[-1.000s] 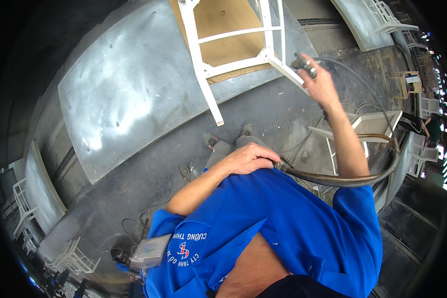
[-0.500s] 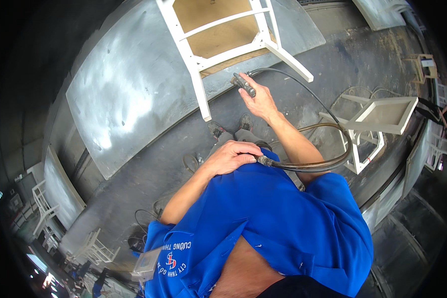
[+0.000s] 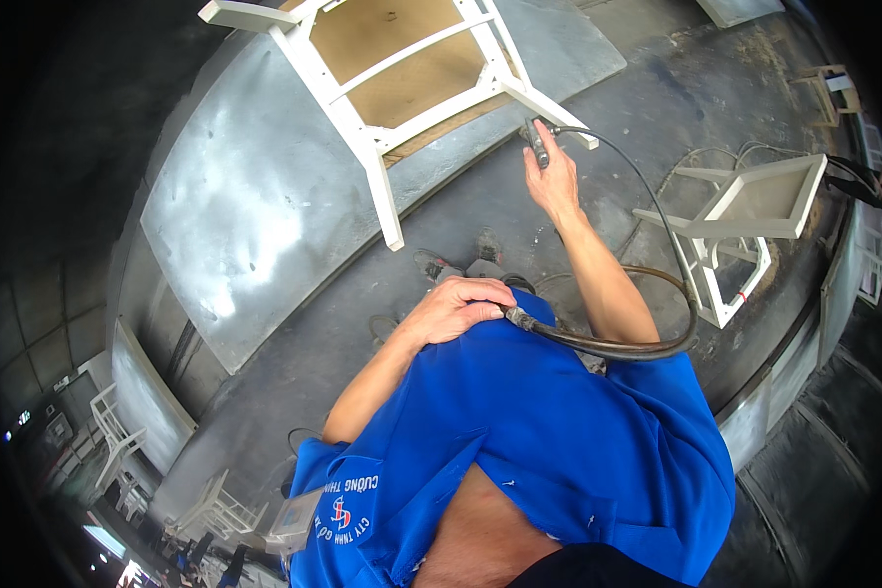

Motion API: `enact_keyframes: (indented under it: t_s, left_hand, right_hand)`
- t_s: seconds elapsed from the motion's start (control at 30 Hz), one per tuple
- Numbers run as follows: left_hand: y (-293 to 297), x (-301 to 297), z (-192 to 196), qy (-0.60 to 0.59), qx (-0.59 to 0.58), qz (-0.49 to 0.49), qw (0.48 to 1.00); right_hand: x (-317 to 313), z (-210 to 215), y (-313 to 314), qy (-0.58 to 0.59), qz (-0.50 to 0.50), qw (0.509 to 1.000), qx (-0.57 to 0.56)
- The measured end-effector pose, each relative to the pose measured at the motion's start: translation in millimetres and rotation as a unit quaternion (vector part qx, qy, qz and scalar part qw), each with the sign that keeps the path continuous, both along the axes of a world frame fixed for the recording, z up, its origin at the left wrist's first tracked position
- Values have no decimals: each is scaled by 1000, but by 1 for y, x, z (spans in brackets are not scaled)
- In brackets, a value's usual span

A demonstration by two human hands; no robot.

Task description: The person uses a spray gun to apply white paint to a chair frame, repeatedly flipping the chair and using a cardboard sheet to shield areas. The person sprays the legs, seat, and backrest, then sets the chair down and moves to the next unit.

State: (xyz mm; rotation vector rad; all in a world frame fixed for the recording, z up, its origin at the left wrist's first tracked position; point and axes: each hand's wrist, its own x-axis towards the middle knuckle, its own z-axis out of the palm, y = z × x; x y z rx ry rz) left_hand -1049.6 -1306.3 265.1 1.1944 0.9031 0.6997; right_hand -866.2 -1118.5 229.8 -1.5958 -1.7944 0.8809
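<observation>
My right hand [image 3: 557, 184] is closed round a metal spray gun [image 3: 536, 144], close to a leg of a white wooden chair. A thin dark hose [image 3: 629, 162] curves away from the gun's top. At my waist, my left hand [image 3: 451, 312] is closed on a thicker hose [image 3: 612, 348] by its metal fitting; part of the grip is hidden under the fingers. The white chair [image 3: 355, 120] lies upturned with its legs out and the brown underside of its seat [image 3: 392, 73] showing. Beneath it is a large grey metal sheet [image 3: 235, 216].
Another white chair [image 3: 720, 225] lies tipped on the floor at the right, with hoses around it. A small wooden stool [image 3: 825, 95] stands beyond. White chair frames [image 3: 220, 508] and a leaning grey panel [image 3: 149, 397] are at the lower left.
My right hand has moved right and slightly away with the spray gun, toward the chair's right leg. The view has shifted, showing more of the chair's left leg. My left hand stays at my waist.
</observation>
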Motion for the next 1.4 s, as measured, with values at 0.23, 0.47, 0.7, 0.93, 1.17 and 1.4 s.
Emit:
enact_keyframes:
  t_s: [0.23, 0.47, 0.7, 0.93, 1.17, 1.4]
  left_hand:
    - [6, 4, 3, -20, -19, -9, 1000]
    - [-1, -9, 10, 12, -8, 0, 1000]
    - [-12, -49, 6, -20, 8, -16, 1000]
    - [-54, -148, -20, -59, 60, -22, 996]
    - [-149, -314, -54, -66, 47, 46, 996]
    - [-186, -396, -69, -118, 33, 71, 990]
  right_hand:
    - [-21, -31, -41, 75, 119, 990, 8]
    - [-50, -17, -61, 142, 150, 977, -42]
    - [-65, 37, -84, 152, 165, 969, -106]
    - [-178, 43, -133, 112, 191, 974, 48]
    - [-326, 11, -180, 16, 76, 992, 100]
    - [-386, -20, -175, -59, 11, 988, 145]
